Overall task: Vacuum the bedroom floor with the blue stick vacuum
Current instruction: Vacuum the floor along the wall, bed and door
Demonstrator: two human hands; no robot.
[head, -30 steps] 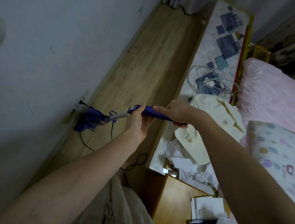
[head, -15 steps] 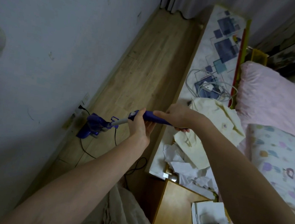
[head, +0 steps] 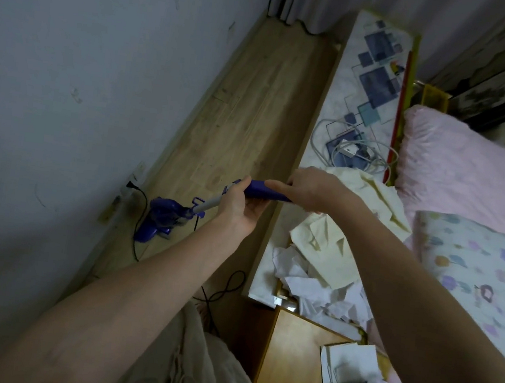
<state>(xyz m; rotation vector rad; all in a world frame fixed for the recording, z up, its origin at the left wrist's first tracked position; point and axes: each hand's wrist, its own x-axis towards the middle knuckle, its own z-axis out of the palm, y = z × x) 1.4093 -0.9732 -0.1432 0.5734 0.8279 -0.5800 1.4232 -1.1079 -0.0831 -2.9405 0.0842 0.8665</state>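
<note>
The blue stick vacuum point(head: 163, 217) stands on the wooden floor point(head: 241, 120) close to the left wall, its silver tube rising to a blue handle point(head: 260, 190). My left hand point(head: 238, 207) grips the lower end of the handle where it meets the tube. My right hand point(head: 312, 187) holds the upper end of the handle, fingers wrapped around it. The vacuum's black cord point(head: 137, 240) runs from a wall socket point(head: 131, 184) and loops on the floor near my feet.
A white wall point(head: 84, 75) borders the narrow floor strip on the left. On the right runs a low patterned ledge point(head: 370, 78) with cables, cream clothes point(head: 352, 222) and crumpled paper. Beyond it lie pink bedding point(head: 457, 172) and a wooden cabinet point(head: 291, 355). Curtains hang at the far end.
The vacuum's body has slid a little away from the wall toward me, and both hands have shifted slightly with the handle. My view has tilted a bit.
</note>
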